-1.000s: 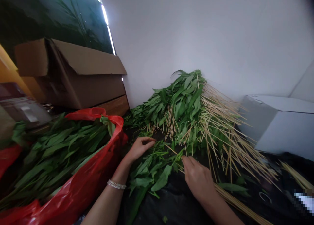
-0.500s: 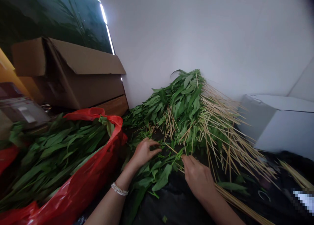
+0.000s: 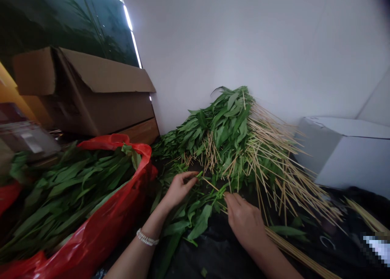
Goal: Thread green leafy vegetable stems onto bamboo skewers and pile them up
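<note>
Thumb and fingers of my left hand [image 3: 179, 189] pinch a short green stem [image 3: 199, 174]; a beaded bracelet circles that wrist. My right hand [image 3: 245, 216] is closed on a bamboo skewer [image 3: 210, 184], whose thin tip points left towards my left hand. Green leafy stems [image 3: 219, 193] sit on the skewer just beyond my right fingertips. Loose leafy greens [image 3: 201, 222] lie below and between both hands. Under my right forearm runs a bundle of bare skewers [image 3: 298, 252]. My right palm hides part of the skewer it grips.
Skewered greens [image 3: 231, 116] are heaped against the wall, their sticks [image 3: 286, 169] fanning right. At left lies a red plastic bag [image 3: 118, 214] full of leafy greens [image 3: 76, 185]. Behind it stands an open cardboard box [image 3: 118, 104]. A white box [image 3: 359, 161] is at right.
My left thumb and fingers have closed, and a green stem now shows between them. My right hand keeps its hold on the skewer, almost unmoved.
</note>
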`<state>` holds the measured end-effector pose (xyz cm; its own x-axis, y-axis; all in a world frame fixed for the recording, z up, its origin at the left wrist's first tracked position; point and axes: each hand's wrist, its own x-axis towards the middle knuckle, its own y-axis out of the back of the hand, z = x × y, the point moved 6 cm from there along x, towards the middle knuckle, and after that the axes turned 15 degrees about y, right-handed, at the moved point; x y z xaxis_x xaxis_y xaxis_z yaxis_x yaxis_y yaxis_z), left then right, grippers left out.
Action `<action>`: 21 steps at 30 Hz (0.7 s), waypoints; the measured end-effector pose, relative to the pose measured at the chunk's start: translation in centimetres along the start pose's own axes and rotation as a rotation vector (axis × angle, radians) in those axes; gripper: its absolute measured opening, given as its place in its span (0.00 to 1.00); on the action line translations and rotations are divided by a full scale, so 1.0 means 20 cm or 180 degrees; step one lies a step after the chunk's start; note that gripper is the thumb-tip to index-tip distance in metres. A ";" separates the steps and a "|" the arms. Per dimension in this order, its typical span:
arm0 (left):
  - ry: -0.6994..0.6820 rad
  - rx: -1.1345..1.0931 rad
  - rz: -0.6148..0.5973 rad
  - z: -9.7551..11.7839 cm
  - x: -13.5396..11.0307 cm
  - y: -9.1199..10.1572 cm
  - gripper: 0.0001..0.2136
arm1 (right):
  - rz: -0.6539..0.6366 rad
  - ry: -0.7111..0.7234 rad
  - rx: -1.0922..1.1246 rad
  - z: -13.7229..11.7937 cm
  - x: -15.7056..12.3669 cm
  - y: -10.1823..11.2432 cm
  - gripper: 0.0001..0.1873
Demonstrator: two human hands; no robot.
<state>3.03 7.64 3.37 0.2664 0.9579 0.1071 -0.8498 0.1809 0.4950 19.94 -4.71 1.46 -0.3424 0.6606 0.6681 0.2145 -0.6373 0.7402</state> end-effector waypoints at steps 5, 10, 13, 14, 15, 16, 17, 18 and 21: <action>0.0301 -0.0592 -0.0222 -0.02 0.00 -0.02 0.13 | 0.0167 0.0082 0.0040 -0.01 0.01 0.02 0.12; 0.0390 -0.0773 -0.0319 -0.05 -0.01 -0.05 0.13 | 0.0206 0.0085 0.0096 -0.01 0.00 0.02 0.13; 0.0362 -0.0769 -0.0309 -0.05 -0.01 -0.05 0.13 | 0.0135 0.0056 0.0075 -0.01 0.00 0.02 0.13; 0.0351 -0.0771 -0.0303 -0.05 -0.01 -0.05 0.12 | 0.0095 0.0041 0.0058 -0.01 0.00 0.02 0.13; 0.0349 -0.0773 -0.0305 -0.04 -0.01 -0.05 0.12 | 0.0050 0.0026 0.0036 -0.01 0.00 0.02 0.13; 0.0357 -0.0781 -0.0311 -0.04 -0.01 -0.05 0.12 | 0.0006 0.0014 0.0017 -0.01 0.00 0.01 0.13; 0.0375 -0.0795 -0.0317 -0.04 -0.01 -0.05 0.12 | -0.0032 0.0007 0.0001 -0.01 0.00 0.01 0.12; 0.0400 -0.0821 -0.0313 -0.05 -0.01 -0.05 0.13 | -0.0054 0.0003 -0.0012 -0.01 0.00 0.01 0.12; 0.0464 -0.0869 -0.0313 -0.05 -0.02 -0.05 0.15 | -0.0061 0.0003 -0.0022 -0.01 0.00 0.01 0.13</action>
<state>3.41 7.36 1.90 0.3021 0.9511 -0.0642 -0.9191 0.3085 0.2450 19.80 -4.85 1.65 -0.3472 0.6723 0.6538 0.2016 -0.6273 0.7522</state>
